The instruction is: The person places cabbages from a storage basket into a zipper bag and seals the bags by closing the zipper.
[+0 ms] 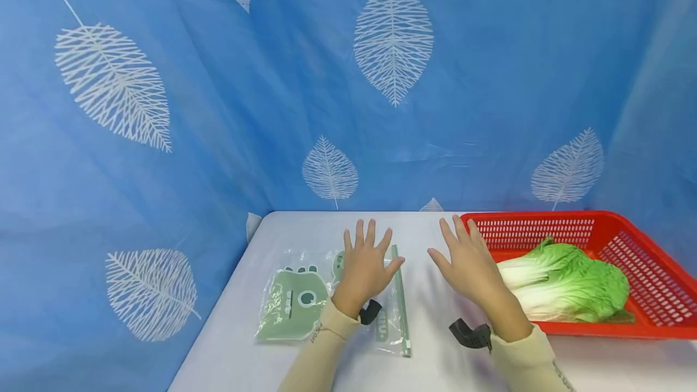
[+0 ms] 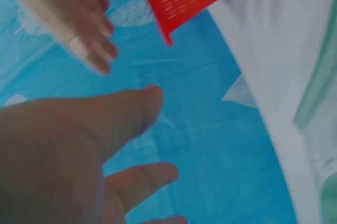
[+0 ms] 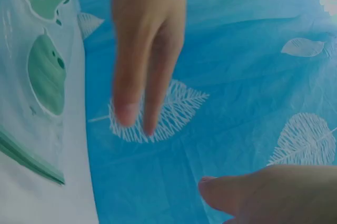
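My left hand (image 1: 365,271) hovers over the right part of a clear zip bag (image 1: 403,307) with a green cartoon print, its fingers spread and nothing in its grasp. The bag lies flat on the white table, and part of it is hidden beneath the hand and sleeve. Held out with fingers apart, my right hand (image 1: 471,265) is empty too, just left of a red plastic basket (image 1: 648,326). Inside that basket lies a Chinese cabbage (image 1: 572,283), green leaves to the right and white stalks to the left. Both hands also show in the wrist views.
The white table (image 1: 218,356) ends at the back against a blue curtain (image 1: 479,77) with white leaf prints, which also hangs along the left side. A black wrist mount (image 1: 469,334) sits under the right wrist, another (image 1: 370,312) beside the left.
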`<state>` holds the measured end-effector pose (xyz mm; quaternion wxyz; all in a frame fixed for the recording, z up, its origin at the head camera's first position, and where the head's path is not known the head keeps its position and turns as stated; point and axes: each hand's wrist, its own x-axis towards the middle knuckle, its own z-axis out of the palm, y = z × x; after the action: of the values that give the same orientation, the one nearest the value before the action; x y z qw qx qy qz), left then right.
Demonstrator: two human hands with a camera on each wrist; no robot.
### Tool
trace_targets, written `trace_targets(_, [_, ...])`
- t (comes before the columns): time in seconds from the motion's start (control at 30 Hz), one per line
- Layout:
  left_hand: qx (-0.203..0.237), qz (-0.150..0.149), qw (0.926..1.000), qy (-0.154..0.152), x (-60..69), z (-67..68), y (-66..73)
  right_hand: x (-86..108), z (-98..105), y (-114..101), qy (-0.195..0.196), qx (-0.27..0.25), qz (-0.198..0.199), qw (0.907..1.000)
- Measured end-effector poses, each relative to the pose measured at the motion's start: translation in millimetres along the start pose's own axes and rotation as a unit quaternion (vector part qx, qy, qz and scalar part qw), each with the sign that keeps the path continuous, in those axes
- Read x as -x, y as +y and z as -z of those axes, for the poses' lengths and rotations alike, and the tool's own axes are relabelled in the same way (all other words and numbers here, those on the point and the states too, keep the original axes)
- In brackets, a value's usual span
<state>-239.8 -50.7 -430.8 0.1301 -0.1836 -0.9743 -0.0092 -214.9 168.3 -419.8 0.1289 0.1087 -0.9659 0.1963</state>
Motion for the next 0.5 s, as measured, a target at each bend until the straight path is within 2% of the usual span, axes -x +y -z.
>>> trace_targets(0.13, [-0.029, -0.007, 0.9995, 0.006, 9.0, -19.6, 9.3, 7.6, -10.0, 1.8, 0.005, -0.025, 0.004, 0.9997])
trace_targets(0.27, [-0.027, -0.016, 0.9988, 0.037, 9.5, -32.3, 17.9, 6.2, -17.4, 1.9, 0.031, -0.053, 0.014, 0.9980])
trace_targets(0.33, [-0.022, -0.019, 0.9988, 0.040, 8.8, -36.7, 20.1, 4.3, -20.7, 0.3, 0.041, -0.064, 0.016, 0.9970])
trace_targets(0.4, [-0.016, -0.022, 0.9992, 0.031, 7.7, -40.5, 21.1, 2.9, -24.5, -3.2, 0.043, -0.071, 0.012, 0.9965])
trace_targets(0.5, [0.004, -0.023, 0.9997, -0.011, 6.8, -44.7, 21.4, 2.6, -31.3, -10.3, 0.027, -0.076, -0.003, 0.9967])
